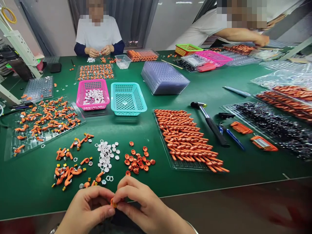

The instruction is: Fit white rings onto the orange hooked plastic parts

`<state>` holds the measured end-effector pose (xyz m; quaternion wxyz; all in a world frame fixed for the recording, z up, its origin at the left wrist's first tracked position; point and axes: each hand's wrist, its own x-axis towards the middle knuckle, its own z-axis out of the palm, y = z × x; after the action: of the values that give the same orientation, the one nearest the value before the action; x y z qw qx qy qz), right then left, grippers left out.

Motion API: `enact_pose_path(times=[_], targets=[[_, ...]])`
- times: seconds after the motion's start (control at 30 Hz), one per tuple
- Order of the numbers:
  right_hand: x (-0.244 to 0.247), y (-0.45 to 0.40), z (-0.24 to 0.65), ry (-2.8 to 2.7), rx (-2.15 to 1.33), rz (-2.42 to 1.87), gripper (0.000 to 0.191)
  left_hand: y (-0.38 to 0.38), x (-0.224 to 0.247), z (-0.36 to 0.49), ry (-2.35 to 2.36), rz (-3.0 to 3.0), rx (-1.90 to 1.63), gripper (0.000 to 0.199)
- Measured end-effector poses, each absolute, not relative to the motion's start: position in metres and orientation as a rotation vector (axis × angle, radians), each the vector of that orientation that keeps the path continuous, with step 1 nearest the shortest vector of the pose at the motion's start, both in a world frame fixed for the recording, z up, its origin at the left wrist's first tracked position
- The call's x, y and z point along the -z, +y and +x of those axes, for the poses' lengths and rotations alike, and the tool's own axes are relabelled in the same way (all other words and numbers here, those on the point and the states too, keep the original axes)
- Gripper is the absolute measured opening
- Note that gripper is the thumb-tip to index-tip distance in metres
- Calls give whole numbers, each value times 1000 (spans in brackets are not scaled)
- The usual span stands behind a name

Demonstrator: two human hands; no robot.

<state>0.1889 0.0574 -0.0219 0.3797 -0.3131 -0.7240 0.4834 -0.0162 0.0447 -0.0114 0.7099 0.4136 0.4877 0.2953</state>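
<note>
Both hands meet at the front edge of the table, with fingertips pinched round a small orange earbud part (112, 202) that shows a gold-coloured bit. My left hand (89, 208) grips it from the left, thumb and forefinger closed. From the other side my right hand (138, 200) pinches it too; most of the part is hidden by the fingers. Just beyond lie loose orange earbud pieces with gold ends (67, 172), a heap of white round discs and rings (105, 156), and a group of orange cup-shaped caps (138, 161).
Clear trays hold orange earbud parts (48, 118) at left and orange stems (185, 139) at right. Pink (80, 100) and teal baskets (129, 112) stand behind, beside stacked plastic trays (165, 78). A hammer (212, 125) lies at right. Two people work across the green table.
</note>
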Motion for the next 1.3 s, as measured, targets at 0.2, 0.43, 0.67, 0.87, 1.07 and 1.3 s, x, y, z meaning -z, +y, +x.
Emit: enact_pose_path(times=[0.2,0.43,0.67,0.87,1.07,1.3], targets=[[19,58,190,-1850,-1261,-804,22,45,15,-16,1042,900,-645,20],[6,57,195,-1948,-1301,-811,29,47,15,-15,1029,909,-643,18],[-8,60,197,-2210,-1141,-843,30,48,20,-12,985,833,-636,19],[-13,65,198,-2306,-1145,-831,19,45,22,-15,972,754,-622,22],[-9,69,201,-2276,-1114,-826,20,47,21,-14,952,761,-624,22],[-8,67,200,-2167,-1187,-843,18,45,22,-13,988,829,-657,19]])
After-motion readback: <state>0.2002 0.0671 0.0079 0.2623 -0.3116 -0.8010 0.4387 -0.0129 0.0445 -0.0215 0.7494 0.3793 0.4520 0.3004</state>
